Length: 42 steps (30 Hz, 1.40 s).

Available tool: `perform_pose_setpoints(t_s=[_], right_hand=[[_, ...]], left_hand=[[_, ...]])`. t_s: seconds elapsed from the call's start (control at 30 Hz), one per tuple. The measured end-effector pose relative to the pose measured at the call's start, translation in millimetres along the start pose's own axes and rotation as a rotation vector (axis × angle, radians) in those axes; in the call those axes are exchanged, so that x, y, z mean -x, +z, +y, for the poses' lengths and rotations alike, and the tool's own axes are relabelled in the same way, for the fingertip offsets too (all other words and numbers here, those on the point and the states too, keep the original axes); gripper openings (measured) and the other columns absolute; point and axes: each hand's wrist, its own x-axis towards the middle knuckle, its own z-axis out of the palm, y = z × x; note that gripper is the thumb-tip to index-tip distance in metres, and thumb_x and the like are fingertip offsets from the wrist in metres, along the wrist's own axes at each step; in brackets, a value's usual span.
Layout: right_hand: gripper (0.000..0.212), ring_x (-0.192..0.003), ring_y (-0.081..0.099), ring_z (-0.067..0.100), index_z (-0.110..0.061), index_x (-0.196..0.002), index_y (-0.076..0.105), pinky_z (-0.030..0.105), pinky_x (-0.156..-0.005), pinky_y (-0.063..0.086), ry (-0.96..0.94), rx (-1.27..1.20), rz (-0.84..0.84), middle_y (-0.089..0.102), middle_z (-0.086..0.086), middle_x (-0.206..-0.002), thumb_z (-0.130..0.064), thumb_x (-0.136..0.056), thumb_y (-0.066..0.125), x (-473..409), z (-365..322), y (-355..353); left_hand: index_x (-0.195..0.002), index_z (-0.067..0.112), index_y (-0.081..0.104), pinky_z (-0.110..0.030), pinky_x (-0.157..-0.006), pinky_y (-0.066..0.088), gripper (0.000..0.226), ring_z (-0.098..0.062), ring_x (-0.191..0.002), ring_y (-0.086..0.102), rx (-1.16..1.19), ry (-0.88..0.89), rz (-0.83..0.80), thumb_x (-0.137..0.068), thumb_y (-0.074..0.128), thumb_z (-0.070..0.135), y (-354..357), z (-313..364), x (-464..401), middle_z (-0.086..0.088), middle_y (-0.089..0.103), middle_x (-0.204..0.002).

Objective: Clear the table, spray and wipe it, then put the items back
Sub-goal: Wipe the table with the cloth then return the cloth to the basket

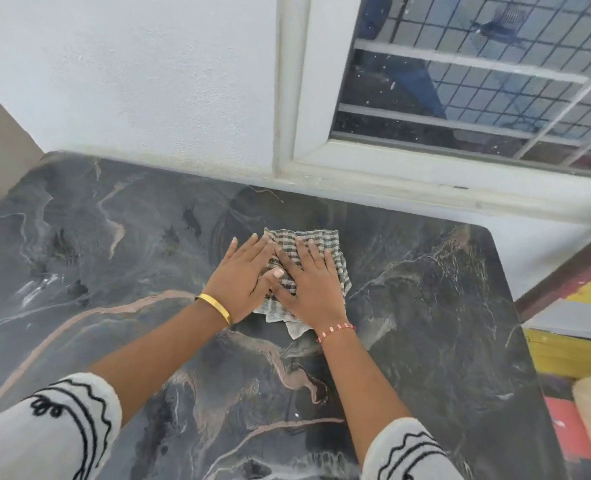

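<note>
A checked grey-and-white cloth (325,240) lies flat on the dark marble table (114,258), near the far middle. My left hand (242,278), with a gold bangle on the wrist, presses on the cloth's left part with straight fingers. My right hand (309,282), with a red thread bracelet, lies flat on the cloth beside it, fingers spread. The two thumbs overlap. Most of the cloth's middle is hidden under my hands.
A white wall (131,81) runs along the table's far edge. A window with a metal grille (477,74) sits at the upper right. Past the table's right edge I see yellow and grey items (571,327) on the floor.
</note>
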Motion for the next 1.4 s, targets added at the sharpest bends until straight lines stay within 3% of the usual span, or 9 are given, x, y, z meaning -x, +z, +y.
perform_pose_setpoints(t_s=[0.37, 0.53, 0.63, 0.73, 0.83, 1.0, 1.1, 1.23, 1.4], right_hand=[[0.078, -0.147, 0.009, 0.030, -0.033, -0.149, 0.018, 0.047, -0.118, 0.002, 0.404, -0.009, 0.027, 0.015, 0.010, -0.158, -0.064, -0.079, 0.004, 91, -19, 5], [0.073, -0.142, 0.023, 0.037, -0.025, -0.147, 0.029, 0.053, -0.114, 0.015, 0.722, -0.012, 0.114, 0.030, 0.018, -0.152, -0.059, -0.084, 0.013, 128, -84, 15], [0.071, -0.143, 0.018, 0.038, -0.023, -0.147, 0.027, 0.055, -0.114, 0.012, 0.852, -0.077, 0.072, 0.024, 0.021, -0.153, -0.058, -0.086, 0.021, 136, -148, 24], [0.074, -0.142, 0.019, 0.041, -0.019, -0.147, 0.030, 0.058, -0.113, 0.013, 0.882, -0.113, 0.065, 0.025, 0.024, -0.152, -0.060, -0.086, 0.015, 131, -194, 26], [0.070, -0.145, 0.005, 0.037, -0.020, -0.151, 0.012, 0.053, -0.116, 0.006, 0.859, -0.093, 0.001, 0.008, 0.021, -0.157, -0.059, -0.093, 0.021, 131, -193, 21], [0.081, -0.144, 0.006, 0.040, -0.015, -0.150, 0.012, 0.051, -0.117, 0.005, 0.870, -0.077, 0.136, 0.006, 0.026, -0.155, -0.063, -0.089, 0.034, 141, -185, 9], [0.076, -0.146, -0.001, 0.034, -0.021, -0.151, 0.003, 0.049, -0.117, -0.003, 0.730, -0.020, 0.020, 0.003, 0.017, -0.158, -0.062, -0.091, 0.028, 142, -186, 17], [0.071, -0.147, -0.001, 0.031, -0.025, -0.151, 0.006, 0.051, -0.118, -0.001, 0.726, -0.004, 0.023, 0.005, 0.013, -0.159, -0.060, -0.092, 0.027, 141, -189, 22], [0.075, -0.147, -0.004, 0.029, -0.031, -0.150, 0.006, 0.051, -0.117, -0.004, 0.765, -0.046, 0.009, 0.004, 0.010, -0.159, -0.067, -0.086, 0.021, 137, -187, 22]], left_hand=[[-0.146, 0.016, 0.019, -0.034, -0.117, -0.006, 0.116, -0.018, -0.146, 0.008, 0.023, 0.106, -0.044, -0.059, -0.030, 0.075, 0, 10, 51, -0.005, 0.017, -0.156], [-0.146, 0.016, 0.017, -0.032, -0.116, -0.007, 0.115, -0.017, -0.146, 0.006, 0.085, 0.176, -0.070, -0.060, -0.028, 0.076, -15, -9, 96, -0.004, 0.015, -0.156], [-0.147, 0.016, 0.016, -0.031, -0.117, -0.007, 0.115, -0.017, -0.146, 0.005, 0.080, 0.188, -0.077, -0.060, -0.028, 0.077, -26, -35, 128, -0.004, 0.014, -0.157], [-0.147, 0.016, 0.013, -0.029, -0.115, -0.010, 0.115, -0.016, -0.146, 0.004, 0.060, 0.204, -0.099, -0.058, -0.029, 0.077, -38, -62, 156, -0.004, 0.014, -0.157], [-0.147, 0.016, 0.014, -0.029, -0.115, -0.010, 0.116, -0.015, -0.146, 0.003, 0.084, 0.187, -0.087, -0.058, -0.028, 0.077, -45, -77, 172, -0.003, 0.013, -0.157], [-0.147, 0.017, 0.014, -0.028, -0.114, -0.012, 0.117, -0.015, -0.146, 0.002, 0.125, 0.201, -0.116, -0.056, -0.029, 0.077, -44, -90, 197, -0.002, 0.011, -0.157], [-0.147, 0.018, 0.013, -0.027, -0.114, -0.012, 0.100, -0.014, -0.146, 0.000, 0.127, 0.214, -0.137, -0.068, -0.015, 0.073, -42, -92, 197, -0.001, 0.010, -0.157], [-0.147, 0.016, 0.013, -0.029, -0.116, -0.010, 0.066, -0.015, -0.146, 0.000, 0.116, 0.215, -0.177, -0.092, 0.010, 0.053, -40, -91, 183, -0.003, 0.010, -0.157], [-0.147, 0.015, 0.014, -0.029, -0.117, -0.009, 0.072, -0.015, -0.146, 0.002, 0.130, 0.180, -0.174, -0.087, 0.006, 0.054, -32, -87, 147, -0.004, 0.012, -0.157]])
